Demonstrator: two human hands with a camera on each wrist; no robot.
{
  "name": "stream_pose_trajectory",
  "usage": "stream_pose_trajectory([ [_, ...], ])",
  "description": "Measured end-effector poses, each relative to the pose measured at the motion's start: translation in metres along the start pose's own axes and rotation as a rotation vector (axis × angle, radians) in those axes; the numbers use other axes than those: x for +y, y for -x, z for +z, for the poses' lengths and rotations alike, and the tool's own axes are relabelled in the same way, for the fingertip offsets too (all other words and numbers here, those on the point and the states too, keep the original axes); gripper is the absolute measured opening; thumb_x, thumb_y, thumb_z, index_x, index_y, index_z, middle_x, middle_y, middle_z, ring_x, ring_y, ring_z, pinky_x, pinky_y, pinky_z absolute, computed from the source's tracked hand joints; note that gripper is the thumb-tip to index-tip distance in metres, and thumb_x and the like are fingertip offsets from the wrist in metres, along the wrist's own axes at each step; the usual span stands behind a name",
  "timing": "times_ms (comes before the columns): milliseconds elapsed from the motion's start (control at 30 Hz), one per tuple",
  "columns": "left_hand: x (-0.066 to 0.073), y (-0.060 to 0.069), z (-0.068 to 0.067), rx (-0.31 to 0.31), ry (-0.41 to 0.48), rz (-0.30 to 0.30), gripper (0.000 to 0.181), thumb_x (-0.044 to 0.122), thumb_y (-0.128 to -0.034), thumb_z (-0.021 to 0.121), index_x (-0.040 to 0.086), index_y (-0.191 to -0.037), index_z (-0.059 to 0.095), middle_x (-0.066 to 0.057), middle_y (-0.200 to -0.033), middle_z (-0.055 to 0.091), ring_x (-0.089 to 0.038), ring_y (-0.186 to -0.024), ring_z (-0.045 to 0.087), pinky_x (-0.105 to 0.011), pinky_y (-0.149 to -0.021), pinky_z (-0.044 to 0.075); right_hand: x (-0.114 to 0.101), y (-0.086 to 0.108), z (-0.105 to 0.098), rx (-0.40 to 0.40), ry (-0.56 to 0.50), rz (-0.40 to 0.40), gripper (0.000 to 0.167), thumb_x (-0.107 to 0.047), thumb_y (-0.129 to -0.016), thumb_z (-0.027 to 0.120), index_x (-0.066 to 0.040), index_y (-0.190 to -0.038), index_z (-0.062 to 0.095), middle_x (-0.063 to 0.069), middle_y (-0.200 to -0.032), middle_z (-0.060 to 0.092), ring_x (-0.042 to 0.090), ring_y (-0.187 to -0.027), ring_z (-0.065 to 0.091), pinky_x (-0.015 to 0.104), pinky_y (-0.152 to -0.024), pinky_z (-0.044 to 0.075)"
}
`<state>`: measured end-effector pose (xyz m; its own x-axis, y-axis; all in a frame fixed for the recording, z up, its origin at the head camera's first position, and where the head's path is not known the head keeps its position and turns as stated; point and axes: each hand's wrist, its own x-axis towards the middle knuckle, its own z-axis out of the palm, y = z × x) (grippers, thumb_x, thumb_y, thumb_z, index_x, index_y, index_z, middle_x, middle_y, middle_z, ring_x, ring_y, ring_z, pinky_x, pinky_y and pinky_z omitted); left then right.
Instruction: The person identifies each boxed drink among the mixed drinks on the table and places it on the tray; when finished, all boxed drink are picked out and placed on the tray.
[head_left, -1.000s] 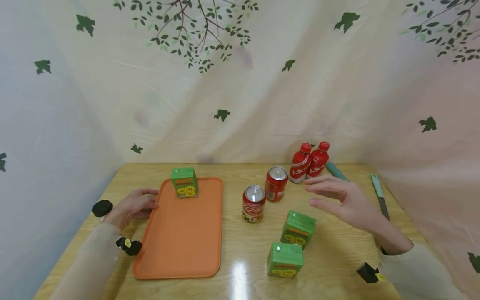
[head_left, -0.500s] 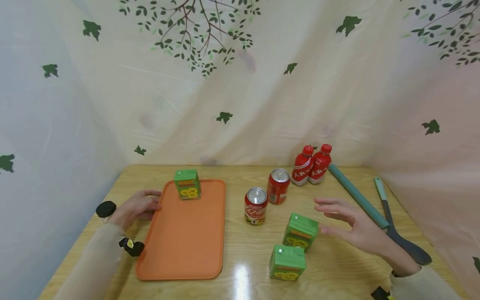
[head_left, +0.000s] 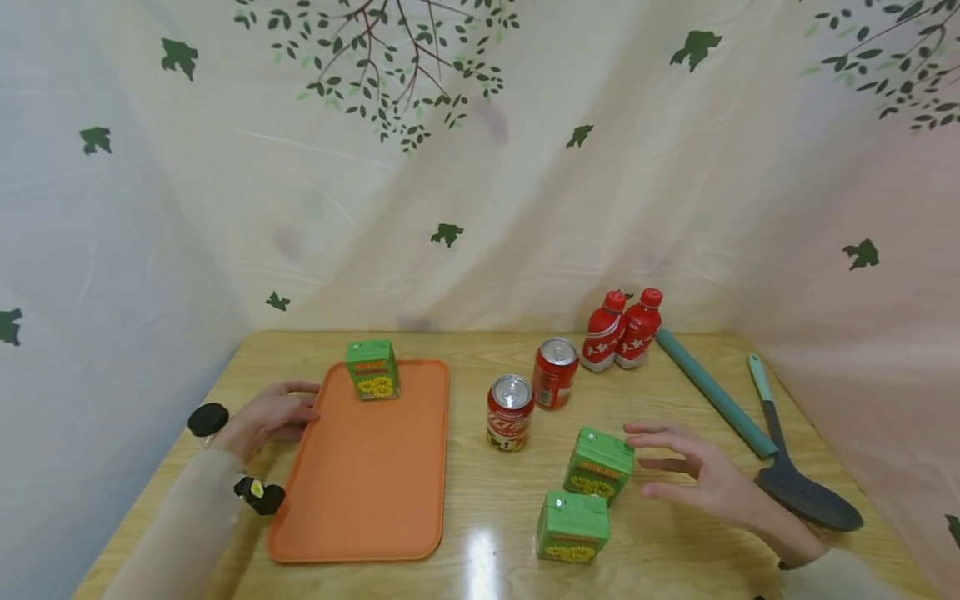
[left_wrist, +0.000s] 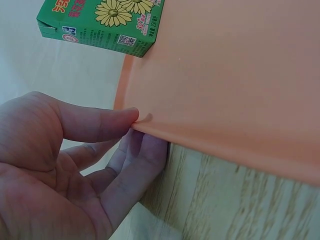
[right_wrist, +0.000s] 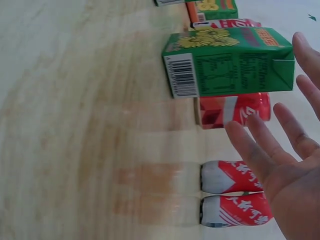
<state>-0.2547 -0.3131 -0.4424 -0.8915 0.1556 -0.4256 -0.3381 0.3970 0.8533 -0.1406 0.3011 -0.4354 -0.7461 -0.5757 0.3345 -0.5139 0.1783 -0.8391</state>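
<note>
While my left hand [head_left: 266, 417] pinches the left rim of the orange tray [head_left: 367, 492], thumb above and fingers below, my right hand [head_left: 697, 475] hovers well to the tray's right, fingers spread and holding nothing. Just beside those fingertips, on the side toward the tray, stands the rear green carton [head_left: 598, 462]; whether they touch it, I cannot tell. It is upright, long axis vertical, and my right hand is clearly the nearer one. The front green carton [head_left: 573, 527] stands upright too, right of the tray and closer to me. At the tray's far left corner stands the corner green carton [head_left: 372, 371].

Right of the tray are a red can with pale script [head_left: 510, 417] and a second red can [head_left: 556, 375], with two red bottles [head_left: 603, 333] beyond.

Yellow flowers decorate every carton. The corner one shows Chinese characters and a QR code [left_wrist: 127, 40]; the rear one, a barcode [right_wrist: 182, 75]. White lettering on the bottles is too blurred to read.
</note>
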Motion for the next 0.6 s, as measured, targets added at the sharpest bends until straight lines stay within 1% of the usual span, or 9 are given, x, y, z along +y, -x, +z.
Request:
stream_pose_trajectory([
  [67,0.0,0.001,0.001,-0.001,-0.014,0.0,0.064,0.002,-0.0981,0.06,-0.011,-0.152,0.029,-0.033,-0.143,0.05,-0.026,-0.104,0.069,-0.044,-0.084,0.058,0.003,0.001,0.003,0.005,-0.018,-0.015,0.054,0.017,-0.085,0.071,0.005,-0.136,0.056,0.005,-0.149,0.05,0.01,-0.131,0.052,0.046,-0.087,0.056],
  [200,0.001,0.001,0.001,0.012,-0.004,-0.008,0.064,0.002,-0.0976,0.061,-0.01,-0.152,0.03,-0.032,-0.143,0.05,-0.025,-0.102,0.069,-0.043,-0.083,0.058,0.006,0.002,0.008,0.031,-0.039,-0.005,0.053,0.016,-0.086,0.071,0.003,-0.135,0.058,0.0,-0.146,0.053,0.011,-0.127,0.056,0.044,-0.086,0.057],
  [233,0.0,0.0,0.001,0.016,0.005,-0.01,0.064,0.001,-0.0975,0.061,-0.01,-0.152,0.03,-0.032,-0.143,0.05,-0.025,-0.102,0.07,-0.043,-0.083,0.058,0.006,0.002,0.009,0.039,-0.034,-0.016,0.053,0.017,-0.085,0.07,0.004,-0.135,0.057,0.002,-0.146,0.053,0.011,-0.126,0.056,0.044,-0.085,0.057],
  [300,0.0,-0.001,0.002,0.021,0.014,-0.011,0.064,0.0,-0.0969,0.061,-0.01,-0.152,0.03,-0.032,-0.143,0.051,-0.025,-0.101,0.07,-0.043,-0.082,0.058,0.006,0.001,0.01,0.062,-0.027,-0.002,0.053,0.016,-0.085,0.072,0.002,-0.134,0.059,0.006,-0.144,0.055,0.011,-0.125,0.057,0.044,-0.086,0.057],
  [433,0.0,0.0,0.003,0.024,0.021,-0.01,0.063,0.0,-0.0973,0.061,-0.01,-0.152,0.031,-0.032,-0.143,0.05,-0.025,-0.102,0.07,-0.043,-0.083,0.058,0.008,-0.001,0.014,0.094,-0.011,-0.06,0.049,0.02,-0.081,0.072,0.001,-0.126,0.063,0.014,-0.136,0.059,0.012,-0.123,0.058,0.044,-0.083,0.058],
  [467,0.001,0.0,0.003,0.026,0.018,-0.011,0.063,0.001,-0.0973,0.061,-0.01,-0.152,0.031,-0.032,-0.143,0.05,-0.025,-0.102,0.07,-0.043,-0.083,0.058,0.008,-0.002,0.015,0.101,-0.017,-0.057,0.048,0.02,-0.081,0.072,-0.001,-0.123,0.065,0.013,-0.134,0.059,0.011,-0.123,0.058,0.043,-0.082,0.058],
  [533,0.001,0.001,0.003,0.026,0.016,-0.009,0.063,0.001,-0.0977,0.061,-0.01,-0.151,0.031,-0.033,-0.143,0.05,-0.025,-0.102,0.07,-0.042,-0.083,0.058,0.01,-0.002,0.016,0.106,-0.031,-0.079,0.046,0.022,-0.08,0.071,-0.001,-0.12,0.067,0.011,-0.133,0.061,0.012,-0.122,0.06,0.042,-0.08,0.058],
  [600,0.001,0.001,0.003,0.03,0.016,-0.011,0.062,0.0,-0.0972,0.061,-0.01,-0.151,0.031,-0.032,-0.142,0.052,-0.024,-0.1,0.07,-0.042,-0.082,0.058,0.011,-0.002,0.017,0.105,-0.042,-0.076,0.046,0.022,-0.081,0.071,-0.001,-0.12,0.068,0.009,-0.133,0.061,0.012,-0.122,0.06,0.041,-0.08,0.058],
])
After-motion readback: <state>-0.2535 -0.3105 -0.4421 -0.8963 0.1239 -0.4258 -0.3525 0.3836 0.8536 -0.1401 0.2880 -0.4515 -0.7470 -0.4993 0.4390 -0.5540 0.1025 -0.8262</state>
